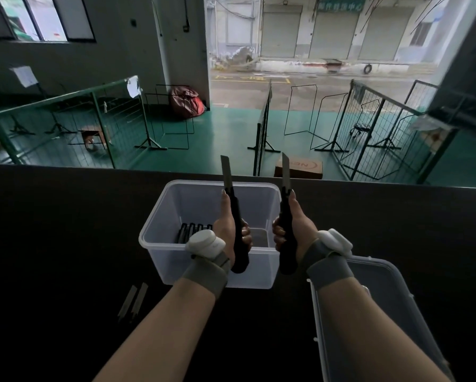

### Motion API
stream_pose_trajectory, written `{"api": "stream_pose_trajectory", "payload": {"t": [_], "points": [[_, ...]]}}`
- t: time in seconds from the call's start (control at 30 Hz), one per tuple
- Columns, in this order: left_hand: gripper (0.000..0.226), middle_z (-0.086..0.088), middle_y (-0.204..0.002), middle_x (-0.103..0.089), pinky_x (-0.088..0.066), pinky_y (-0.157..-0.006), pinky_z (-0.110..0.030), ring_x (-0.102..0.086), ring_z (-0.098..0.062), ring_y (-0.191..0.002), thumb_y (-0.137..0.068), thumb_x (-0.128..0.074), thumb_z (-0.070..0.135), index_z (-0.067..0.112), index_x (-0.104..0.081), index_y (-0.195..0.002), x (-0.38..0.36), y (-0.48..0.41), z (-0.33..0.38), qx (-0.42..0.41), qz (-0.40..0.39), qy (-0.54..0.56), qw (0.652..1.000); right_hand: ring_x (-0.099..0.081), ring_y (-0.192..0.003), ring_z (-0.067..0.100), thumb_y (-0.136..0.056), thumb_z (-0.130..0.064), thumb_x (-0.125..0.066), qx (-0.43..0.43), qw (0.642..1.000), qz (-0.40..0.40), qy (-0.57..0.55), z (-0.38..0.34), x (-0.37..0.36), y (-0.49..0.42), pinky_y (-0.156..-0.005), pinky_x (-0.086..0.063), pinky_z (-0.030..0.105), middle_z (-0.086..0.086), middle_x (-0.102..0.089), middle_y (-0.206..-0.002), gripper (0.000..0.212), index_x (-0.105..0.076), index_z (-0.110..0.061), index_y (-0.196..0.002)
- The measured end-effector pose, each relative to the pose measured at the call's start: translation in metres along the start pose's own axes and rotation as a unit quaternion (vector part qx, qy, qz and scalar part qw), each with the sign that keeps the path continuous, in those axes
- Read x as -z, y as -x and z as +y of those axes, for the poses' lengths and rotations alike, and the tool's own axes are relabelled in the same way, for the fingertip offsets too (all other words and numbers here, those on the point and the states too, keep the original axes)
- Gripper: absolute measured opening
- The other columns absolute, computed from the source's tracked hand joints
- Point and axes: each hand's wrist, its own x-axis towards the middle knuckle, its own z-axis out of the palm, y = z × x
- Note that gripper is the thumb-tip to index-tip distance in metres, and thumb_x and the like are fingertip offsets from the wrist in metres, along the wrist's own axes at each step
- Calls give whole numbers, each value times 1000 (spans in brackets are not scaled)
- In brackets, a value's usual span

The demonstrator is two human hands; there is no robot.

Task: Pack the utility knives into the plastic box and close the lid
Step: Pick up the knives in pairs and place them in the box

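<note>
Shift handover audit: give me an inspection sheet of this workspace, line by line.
Surface: dark table, mostly bare.
Job's things: clear plastic box open, several black knives standing inside; lid off, lying at right.
Clutter: loose blades on the table left of the box.
Grippers: left hand shut on left knife, right hand shut on right knife; both blades extended, pointing away.
Cables: nothing seen.
Surroundings: green floor, green fencing, cardboard box, open doorway to street.
</note>
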Motion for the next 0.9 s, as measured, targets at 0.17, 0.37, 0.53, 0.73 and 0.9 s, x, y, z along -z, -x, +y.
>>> {"api": "stream_pose_trajectory", "payload": {"t": [0.17, 0.37, 0.53, 0.73, 0.9], "points": [[69, 4, -28, -33, -27, -29, -12, -32, -8, -21, -82, -37, 73, 13, -32, -48, 2, -4, -11, 4, 20, -81, 997, -32, -27, 10, -85, -67, -40, 12, 999, 17, 41, 11, -3, -1, -35, -28, 17, -2, -36, -38, 63, -39, -14, -52], [50, -3, -47, -42, -32, -32, -12, -36, -7, -23, -100, -34, 40, 8, -41, -63, 2, -8, -11, -34, 21, -72, 997, -38, -28, 8, -101, -36, -34, 22, 1000, 6, 2, 14, -5, -7, -37, -33, 18, 4, -42, -52, 42, -46, -7, -72], [15, -9, -67, -43, -39, -34, -15, -46, -15, -41, -102, -32, 15, 4, -36, -92, 3, -12, -5, -26, 25, -130, 991, -43, -46, 14, -102, -12, -33, 42, 998, 33, -15, 9, -11, -9, -41, -42, 24, 8, -44, -67, 12, -36, -10, -113], [17, -9, -71, -49, -47, -47, -25, -52, -16, -54, -102, -33, 12, 3, -42, -91, 7, -7, -6, -4, -9, -130, 991, -47, -61, 17, -100, -8, -37, 47, 998, 40, -6, 6, -12, -3, -59, -43, 29, 11, -48, -73, 15, -46, 1, -108], [19, -10, -78, -59, -52, -49, -28, -61, -17, -55, -104, -30, 21, 8, -43, -105, 16, -4, 0, -5, -39, -42, 998, -56, -63, 21, -100, -11, -38, 90, 995, 49, -13, 9, -7, -5, -57, -49, 32, 12, -59, -79, 13, -47, -2, -104]]}}
